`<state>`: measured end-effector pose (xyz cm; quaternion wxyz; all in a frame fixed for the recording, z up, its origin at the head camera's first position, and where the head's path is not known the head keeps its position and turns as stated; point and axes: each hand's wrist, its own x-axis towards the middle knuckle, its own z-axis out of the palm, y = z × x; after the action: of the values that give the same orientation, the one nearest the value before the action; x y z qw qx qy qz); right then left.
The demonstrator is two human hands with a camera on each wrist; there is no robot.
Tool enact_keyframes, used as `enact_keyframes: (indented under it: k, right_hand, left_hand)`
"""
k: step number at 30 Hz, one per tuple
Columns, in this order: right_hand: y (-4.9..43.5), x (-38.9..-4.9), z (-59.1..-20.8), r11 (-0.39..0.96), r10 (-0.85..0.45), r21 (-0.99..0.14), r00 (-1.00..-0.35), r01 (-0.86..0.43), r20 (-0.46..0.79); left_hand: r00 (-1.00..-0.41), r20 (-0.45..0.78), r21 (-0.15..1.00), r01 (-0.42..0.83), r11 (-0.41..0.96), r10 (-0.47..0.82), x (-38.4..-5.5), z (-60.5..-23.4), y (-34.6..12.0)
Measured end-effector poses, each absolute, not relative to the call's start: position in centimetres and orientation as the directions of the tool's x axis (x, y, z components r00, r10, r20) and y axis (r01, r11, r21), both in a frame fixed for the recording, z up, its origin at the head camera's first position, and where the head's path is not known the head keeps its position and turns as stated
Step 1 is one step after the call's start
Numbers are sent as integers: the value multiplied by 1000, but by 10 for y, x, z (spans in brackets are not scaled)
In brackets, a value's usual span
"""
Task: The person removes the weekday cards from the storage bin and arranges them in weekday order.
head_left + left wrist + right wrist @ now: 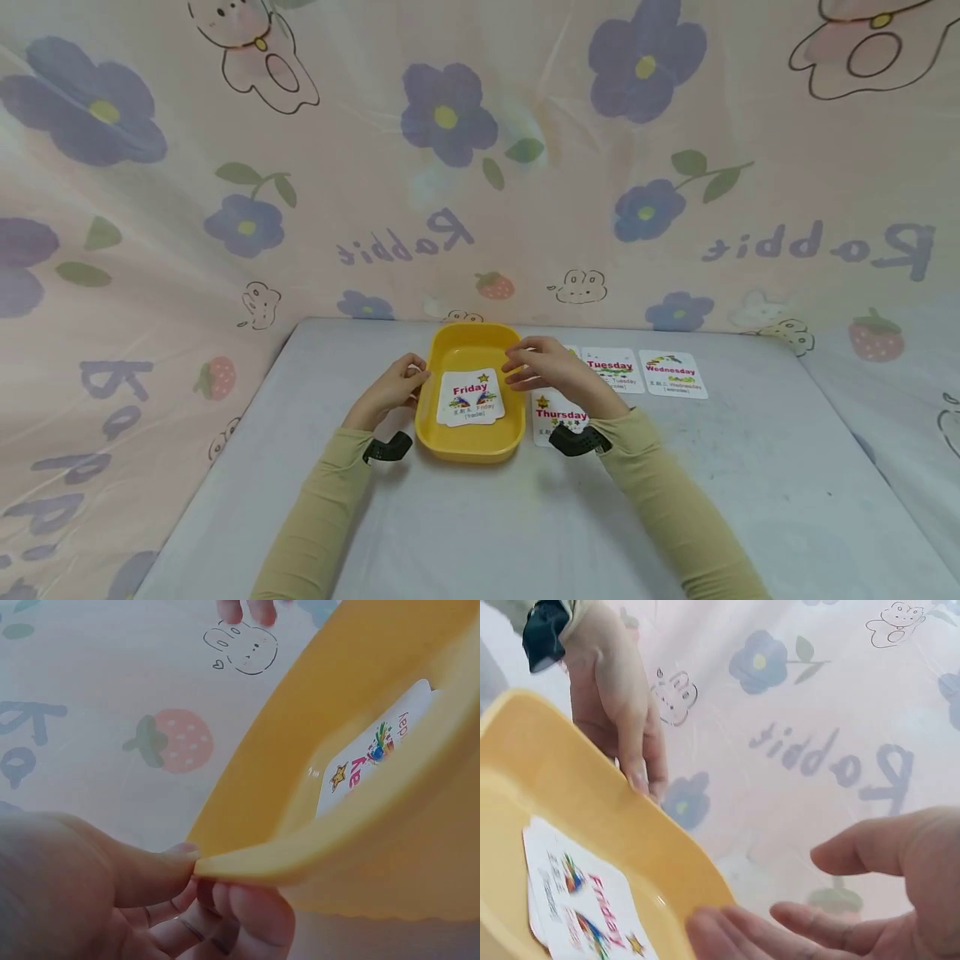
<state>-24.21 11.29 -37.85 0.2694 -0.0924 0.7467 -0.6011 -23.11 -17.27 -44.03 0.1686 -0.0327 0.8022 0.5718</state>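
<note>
A yellow plastic tray (468, 450) with raised sides is in front of me on the table. My left hand (388, 392) pinches its left rim, thumb on one side and fingers on the other, as the left wrist view shows. Inside lies a white card reading Friday (471, 397), with another card's edge showing beneath it. My right hand (555, 371) is at the tray's right rim, its fingers loosely bent and the thumb apart, with nothing held. Below and beside that hand lies the Thursday card (558, 414), partly covered by the wrist.
Right of the tray, the Tuesday card (613, 371) and the Wednesday card (672, 374) lie in a row; another card (572, 350) is mostly hidden behind my right hand. Black bands (577, 440) sit at both wrists. A patterned curtain (480, 208) hangs along the table's back edge.
</note>
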Motion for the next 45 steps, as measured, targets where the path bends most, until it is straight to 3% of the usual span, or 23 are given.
enact_keyframes:
  k: [21, 45]
  right_hand:
    - [75, -230, -394, 117, -439, -942, -834, 315, -333]
    - [55, -237, -413, 100, -358, -892, -821, 440, -445]
  left_hand:
    - [-940, -310, 908, -249, 336, 141, -232, -441, -173]
    - [-942, -306, 903, -242, 355, 137, -232, -442, -173]
